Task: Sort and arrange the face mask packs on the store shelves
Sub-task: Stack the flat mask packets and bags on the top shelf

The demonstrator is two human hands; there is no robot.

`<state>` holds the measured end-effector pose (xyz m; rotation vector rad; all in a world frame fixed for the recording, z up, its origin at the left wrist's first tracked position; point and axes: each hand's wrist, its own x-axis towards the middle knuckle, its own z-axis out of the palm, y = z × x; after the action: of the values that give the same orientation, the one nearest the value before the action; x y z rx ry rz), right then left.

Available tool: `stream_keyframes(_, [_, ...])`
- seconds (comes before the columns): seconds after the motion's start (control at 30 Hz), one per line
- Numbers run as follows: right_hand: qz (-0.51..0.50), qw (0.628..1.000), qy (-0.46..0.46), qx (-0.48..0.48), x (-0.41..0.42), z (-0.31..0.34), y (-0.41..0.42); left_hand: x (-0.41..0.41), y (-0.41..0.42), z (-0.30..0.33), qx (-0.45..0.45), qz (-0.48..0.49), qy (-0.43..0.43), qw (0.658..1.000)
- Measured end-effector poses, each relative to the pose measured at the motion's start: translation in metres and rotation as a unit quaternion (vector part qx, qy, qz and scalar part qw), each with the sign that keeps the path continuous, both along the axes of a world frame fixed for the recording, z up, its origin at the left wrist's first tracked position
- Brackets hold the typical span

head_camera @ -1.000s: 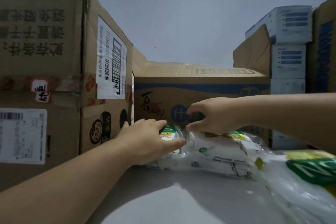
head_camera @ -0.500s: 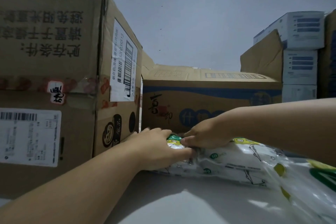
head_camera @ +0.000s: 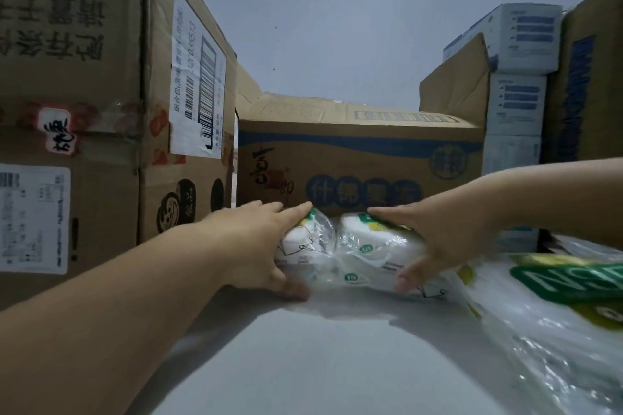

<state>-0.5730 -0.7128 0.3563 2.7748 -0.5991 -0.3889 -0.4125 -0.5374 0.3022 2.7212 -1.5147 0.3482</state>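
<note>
1. The left hand (head_camera: 266, 246) grips the left end of the face mask pack (head_camera: 354, 249), fingers over the top, thumb beneath.
2. The right hand (head_camera: 441, 239) clasps its right end.
3. The pack lies on the shelf (head_camera: 320, 364) against the low carton (head_camera: 354, 158) at the back.
4. Another plastic-wrapped pack (head_camera: 556, 313) lies near the shelf's right edge.
</note>
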Motion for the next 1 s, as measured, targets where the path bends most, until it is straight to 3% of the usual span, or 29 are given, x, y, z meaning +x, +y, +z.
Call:
stream_keyframes(0.23, [0.021,0.998,-0.039,-0.032,0.005,-0.013,0.0,-0.002,-0.001,0.001,0.017,0.014,-0.07,0.997])
stream_keyframes(0.33, [0.021,0.997,-0.014,-0.066,0.008,-0.015,0.001,-0.004,0.002,0.002,-0.039,-0.014,-0.002,0.999])
stream_keyframes(0.43, [0.007,1.0,-0.012,-0.013,0.006,-0.009,0.007,-0.005,0.0,0.003,-0.089,-0.028,0.056,0.994])
stream_keyframes(0.77, [-0.017,0.999,-0.009,0.032,0.008,-0.019,0.016,0.0,-0.006,-0.004,-0.091,-0.011,0.081,0.992])
stream_keyframes(1.0, [-0.005,0.983,-0.147,0.105,-0.04,0.031,0.022,0.002,-0.003,-0.001,-0.154,-0.03,0.067,0.985])
